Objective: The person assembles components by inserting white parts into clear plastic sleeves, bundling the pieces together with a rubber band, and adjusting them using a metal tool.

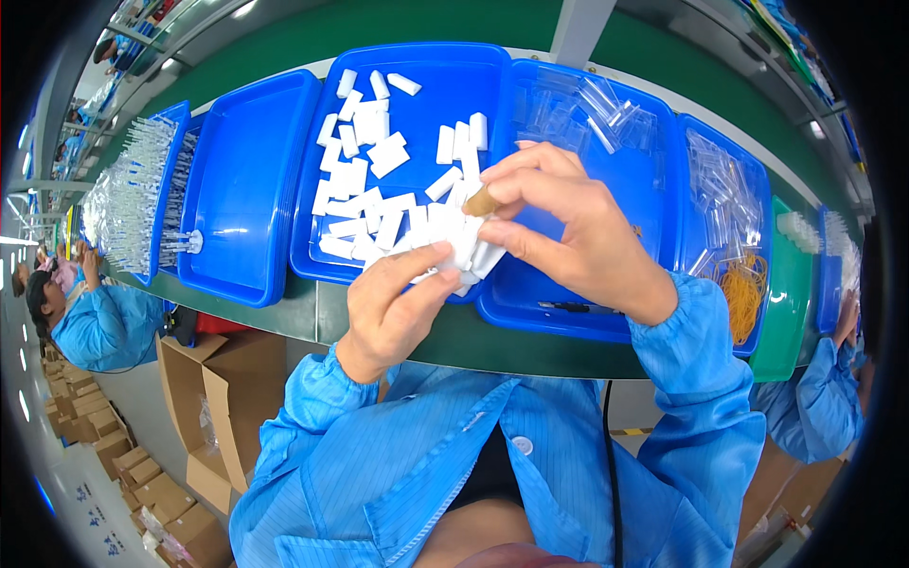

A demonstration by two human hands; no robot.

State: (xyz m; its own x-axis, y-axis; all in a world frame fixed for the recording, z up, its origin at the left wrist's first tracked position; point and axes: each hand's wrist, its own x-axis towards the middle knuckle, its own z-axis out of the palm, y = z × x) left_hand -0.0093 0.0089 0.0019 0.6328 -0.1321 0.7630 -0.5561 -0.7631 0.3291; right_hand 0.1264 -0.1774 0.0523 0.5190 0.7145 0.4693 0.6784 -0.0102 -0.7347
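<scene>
Over the near edge of a blue tray (pixel 409 57), my two hands meet around small white blocks. My left hand (pixel 393 301) has its thumb and forefinger closed at a white block (pixel 462 244). From the other side, my right hand (pixel 573 220) pinches at the same block; its fingers partly hide it. A tan cover, like a finger cot (pixel 481 202), sits at a right fingertip. Many more white blocks (pixel 388 154) lie loose in the tray, some standing and some tipped over. Whether each hand grips more than one block is hidden.
Right of the hands, a blue tray (pixel 587 327) bears clear plastic pieces (pixel 615 114); farther right, another holds clear tubes and yellow rubber bands (pixel 743 295). At left are a bare blue tray (pixel 248 180) and a rack of thin white parts (pixel 142 199). An open carton (pixel 227 398) stands below.
</scene>
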